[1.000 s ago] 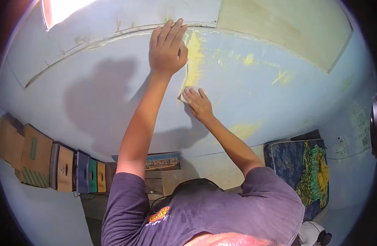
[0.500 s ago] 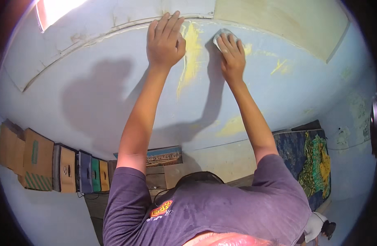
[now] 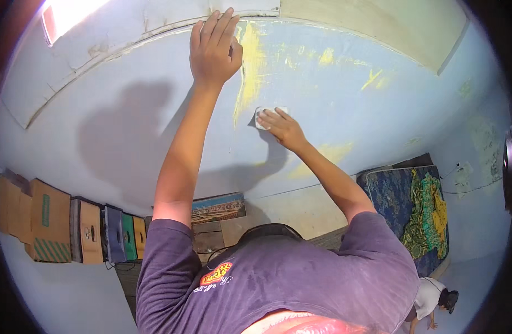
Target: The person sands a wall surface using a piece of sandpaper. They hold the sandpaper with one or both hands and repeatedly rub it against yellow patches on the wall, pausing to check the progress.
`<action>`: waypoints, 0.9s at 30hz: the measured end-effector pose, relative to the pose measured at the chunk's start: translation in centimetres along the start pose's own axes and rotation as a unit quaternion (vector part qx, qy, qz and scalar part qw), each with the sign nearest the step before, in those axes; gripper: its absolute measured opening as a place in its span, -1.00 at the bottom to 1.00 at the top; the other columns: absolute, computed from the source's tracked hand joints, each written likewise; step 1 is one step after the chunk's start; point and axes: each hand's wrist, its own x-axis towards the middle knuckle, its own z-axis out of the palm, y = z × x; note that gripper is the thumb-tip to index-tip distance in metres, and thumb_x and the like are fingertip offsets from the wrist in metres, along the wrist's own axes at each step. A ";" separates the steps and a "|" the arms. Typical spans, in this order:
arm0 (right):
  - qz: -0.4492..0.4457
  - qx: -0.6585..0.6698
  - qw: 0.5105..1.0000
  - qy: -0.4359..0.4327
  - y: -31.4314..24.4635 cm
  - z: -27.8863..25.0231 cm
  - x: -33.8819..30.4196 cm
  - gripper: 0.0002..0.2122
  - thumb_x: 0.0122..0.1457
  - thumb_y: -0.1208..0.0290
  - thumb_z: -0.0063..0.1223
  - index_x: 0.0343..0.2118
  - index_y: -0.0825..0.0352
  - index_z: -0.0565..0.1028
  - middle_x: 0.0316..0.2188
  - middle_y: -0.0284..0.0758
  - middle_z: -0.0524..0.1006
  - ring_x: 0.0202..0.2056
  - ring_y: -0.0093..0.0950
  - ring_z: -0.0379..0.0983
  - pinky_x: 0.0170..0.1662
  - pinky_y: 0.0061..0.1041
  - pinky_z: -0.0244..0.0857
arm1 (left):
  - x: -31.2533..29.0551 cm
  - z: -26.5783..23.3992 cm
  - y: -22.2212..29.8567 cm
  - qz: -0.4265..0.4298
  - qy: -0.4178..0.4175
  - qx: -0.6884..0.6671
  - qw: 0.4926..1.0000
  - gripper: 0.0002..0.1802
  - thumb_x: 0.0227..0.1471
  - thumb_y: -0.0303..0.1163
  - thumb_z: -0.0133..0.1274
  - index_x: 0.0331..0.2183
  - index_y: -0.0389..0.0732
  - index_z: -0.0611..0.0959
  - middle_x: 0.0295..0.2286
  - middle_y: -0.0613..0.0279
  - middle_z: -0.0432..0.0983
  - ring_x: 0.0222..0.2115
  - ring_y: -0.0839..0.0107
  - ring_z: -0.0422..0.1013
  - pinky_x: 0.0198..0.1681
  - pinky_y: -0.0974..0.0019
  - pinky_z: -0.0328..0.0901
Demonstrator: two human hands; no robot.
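Note:
My left hand [image 3: 214,51] lies with fingers outstretched at the top of the pale blue wall [image 3: 345,103], just left of a long yellow streak [image 3: 253,58]. Lower and to the right, my right hand [image 3: 285,130] presses a white, squarish pad [image 3: 267,109] against the wall. Its fingers cover most of the pad; whether it is cloth or paper, I cannot tell. Smaller yellow marks [image 3: 326,56] dot the wall above that hand, and a broader yellow patch [image 3: 327,155] shows below my right forearm.
Pale panels [image 3: 373,28] line the wall's upper edge, near a bright opening [image 3: 72,16]. At lower left stand a cardboard box [image 3: 54,217] and several upright cases [image 3: 90,231]. A blue mattress [image 3: 386,192] with draped cloths [image 3: 425,217] leans at right. Another person [image 3: 431,298] bends at lower right.
My right hand has slid the white pad down and to the left across the wall. My left hand keeps its place by the yellow streak. The view has shifted slightly.

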 end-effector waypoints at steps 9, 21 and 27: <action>0.075 -0.136 0.949 0.274 5.1 -9.7 12.2 -0.48 0.01 0.59 0.20 0.12 0.15 0.55 0.12 -0.28 0.57 0.17 -0.19 0.47 0.24 0.00 0.25 | 0.0 -0.1 0.0 -0.005 -0.010 0.002 1.000 -0.49 0.01 -0.44 0.03 0.05 -0.10 0.63 0.14 0.32 0.50 0.21 0.22 0.33 0.28 -0.03 0.10; 0.061 0.013 0.998 0.003 -3.9 4.8 -1.2 -0.54 0.18 0.49 0.09 0.18 0.12 0.49 0.16 -0.43 0.55 0.26 -0.36 0.38 0.35 -0.12 0.17 | -0.2 0.1 -0.1 -0.001 -0.015 0.012 1.000 -0.49 0.01 -0.43 0.02 0.06 -0.09 0.63 0.14 0.29 0.49 0.22 0.19 0.30 0.29 -0.08 0.08; 0.164 0.093 0.973 -0.135 -10.1 5.6 -14.8 -0.72 0.34 0.45 -0.02 0.07 0.15 0.56 0.22 -0.40 0.49 0.34 -0.32 0.25 0.31 -0.04 0.12 | -0.5 0.2 0.2 -0.003 -0.032 0.033 0.999 -0.43 0.06 -0.36 0.02 0.15 -0.07 0.57 0.21 0.24 0.41 0.24 0.13 0.26 0.33 -0.12 0.04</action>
